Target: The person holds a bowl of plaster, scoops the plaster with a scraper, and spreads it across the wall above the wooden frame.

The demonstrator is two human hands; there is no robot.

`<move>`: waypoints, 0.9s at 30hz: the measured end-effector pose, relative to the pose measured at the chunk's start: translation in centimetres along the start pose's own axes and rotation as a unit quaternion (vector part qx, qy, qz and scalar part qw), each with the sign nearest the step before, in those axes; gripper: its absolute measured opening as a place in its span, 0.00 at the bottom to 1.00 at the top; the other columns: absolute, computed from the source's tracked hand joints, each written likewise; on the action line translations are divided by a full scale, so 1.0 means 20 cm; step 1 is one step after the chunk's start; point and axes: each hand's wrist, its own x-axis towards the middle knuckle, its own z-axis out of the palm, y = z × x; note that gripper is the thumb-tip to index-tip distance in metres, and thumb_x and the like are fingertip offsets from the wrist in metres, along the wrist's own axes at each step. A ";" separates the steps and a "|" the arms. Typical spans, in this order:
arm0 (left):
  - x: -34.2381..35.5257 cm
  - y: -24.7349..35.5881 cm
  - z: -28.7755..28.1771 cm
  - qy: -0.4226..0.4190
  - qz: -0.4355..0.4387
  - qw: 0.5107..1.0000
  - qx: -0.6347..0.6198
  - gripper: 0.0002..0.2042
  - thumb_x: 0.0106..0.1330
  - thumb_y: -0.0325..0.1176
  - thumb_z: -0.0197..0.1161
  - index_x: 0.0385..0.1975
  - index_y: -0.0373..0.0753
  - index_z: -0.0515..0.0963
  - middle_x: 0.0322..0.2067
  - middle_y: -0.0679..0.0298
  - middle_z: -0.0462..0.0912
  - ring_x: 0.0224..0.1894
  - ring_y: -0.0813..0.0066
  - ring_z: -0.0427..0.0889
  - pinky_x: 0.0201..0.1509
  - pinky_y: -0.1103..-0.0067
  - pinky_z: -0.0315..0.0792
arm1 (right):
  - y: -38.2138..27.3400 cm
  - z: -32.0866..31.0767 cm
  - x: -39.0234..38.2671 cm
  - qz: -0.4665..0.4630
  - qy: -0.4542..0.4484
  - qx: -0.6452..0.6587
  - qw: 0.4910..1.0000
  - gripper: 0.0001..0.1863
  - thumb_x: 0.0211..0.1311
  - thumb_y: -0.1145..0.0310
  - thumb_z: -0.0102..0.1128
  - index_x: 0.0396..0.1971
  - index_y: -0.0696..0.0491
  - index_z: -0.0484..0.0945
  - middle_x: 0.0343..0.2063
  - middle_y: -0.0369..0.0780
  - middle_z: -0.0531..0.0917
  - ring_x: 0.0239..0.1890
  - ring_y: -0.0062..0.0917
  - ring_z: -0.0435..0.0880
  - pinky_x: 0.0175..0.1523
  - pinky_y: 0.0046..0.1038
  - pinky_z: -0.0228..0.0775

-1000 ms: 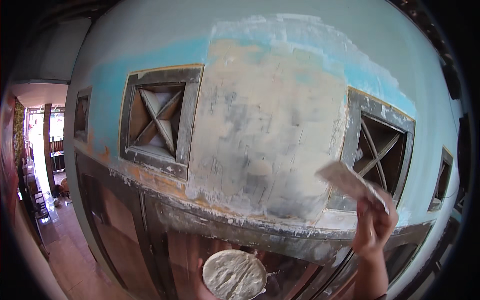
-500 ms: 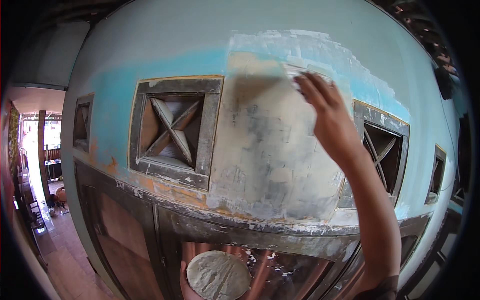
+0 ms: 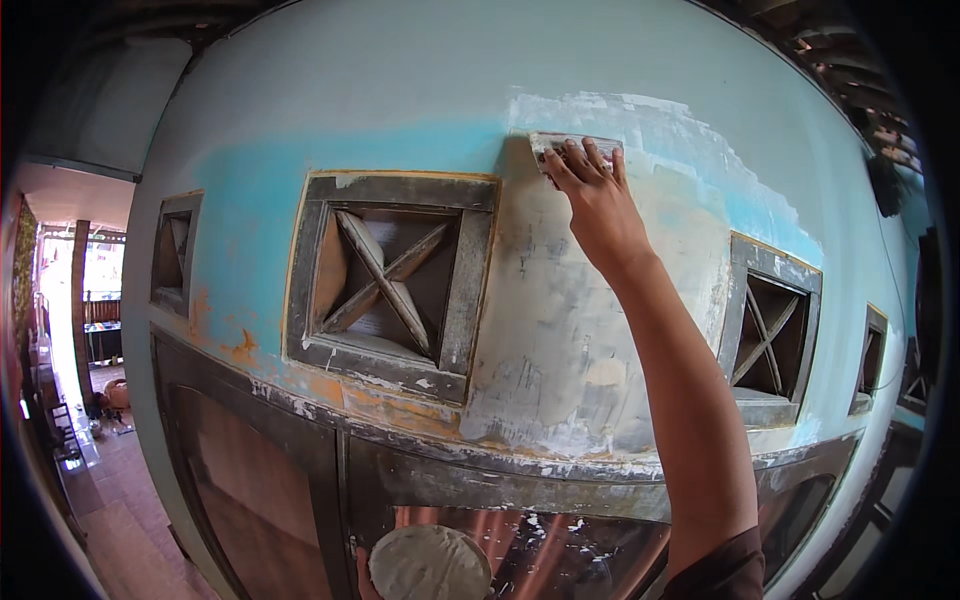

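Note:
My right hand grips a flat scraper, fingers spread over its back, pressed on the upper part of the pale patched wall, just below white smears over turquoise paint. My left hand, mostly hidden at the lower edge, holds a round container filled with pale grey paste in front of the door glass. Wooden vents with crossed slats flank the patch, one on the left and one on the right.
A weathered dark wooden door frame runs below the vents, with reddish glass panels. Roof beams show at upper right. A passage with a tiled floor, a post and clutter lies at far left.
My right hand has risen with the scraper from beside the right vent to high on the patch, moving leftward. The paste container has moved lower and slightly left. The view has shifted.

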 end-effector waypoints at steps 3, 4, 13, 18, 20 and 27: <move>0.08 0.02 -0.12 -0.124 -0.027 0.991 -0.040 0.34 0.72 0.63 0.38 0.64 0.43 0.70 0.60 0.54 0.74 0.61 0.47 0.73 0.65 0.50 0.67 | -0.03 0.03 0.03 0.007 -0.023 -0.020 1.000 0.25 0.69 0.77 0.44 0.65 0.51 0.67 0.65 0.47 0.70 0.71 0.44 0.63 0.74 0.52 0.48; 0.10 0.02 -0.15 -0.125 -0.029 0.991 -0.040 0.34 0.72 0.63 0.38 0.64 0.43 0.70 0.60 0.54 0.74 0.61 0.47 0.73 0.65 0.50 0.67 | -0.04 0.04 0.04 0.007 -0.023 -0.022 0.999 0.25 0.69 0.77 0.44 0.65 0.51 0.67 0.65 0.47 0.70 0.71 0.44 0.63 0.74 0.52 0.48; 0.16 0.02 -0.04 -0.115 -0.032 0.992 -0.035 0.33 0.71 0.63 0.40 0.63 0.43 0.70 0.60 0.54 0.74 0.61 0.46 0.72 0.64 0.48 0.67 | -0.04 0.03 0.05 0.019 -0.154 0.031 0.987 0.24 0.69 0.75 0.44 0.65 0.55 0.65 0.67 0.47 0.66 0.69 0.55 0.63 0.69 0.57 0.58; 0.20 -0.01 -0.06 -0.081 -0.032 0.996 -0.010 0.33 0.71 0.63 0.41 0.63 0.43 0.70 0.60 0.53 0.74 0.61 0.46 0.72 0.64 0.47 0.67 | -0.09 -0.01 -0.01 -0.011 -0.180 0.010 0.984 0.26 0.66 0.78 0.45 0.65 0.56 0.65 0.67 0.48 0.66 0.68 0.55 0.64 0.67 0.55 0.62; 0.19 -0.02 -0.07 -0.066 -0.032 0.997 -0.002 0.33 0.71 0.63 0.41 0.63 0.43 0.70 0.60 0.53 0.74 0.61 0.46 0.72 0.64 0.47 0.67 | -0.13 -0.06 -0.03 0.002 -0.213 0.017 0.977 0.31 0.61 0.84 0.44 0.67 0.54 0.63 0.69 0.48 0.64 0.70 0.53 0.61 0.70 0.51 0.59; 0.16 -0.05 -0.10 -0.021 -0.034 0.999 0.029 0.33 0.71 0.63 0.42 0.63 0.43 0.70 0.60 0.53 0.74 0.61 0.45 0.72 0.64 0.46 0.67 | -0.19 -0.06 -0.24 -0.027 -0.229 0.009 0.973 0.32 0.59 0.84 0.45 0.67 0.56 0.62 0.69 0.50 0.63 0.70 0.54 0.60 0.72 0.51 0.56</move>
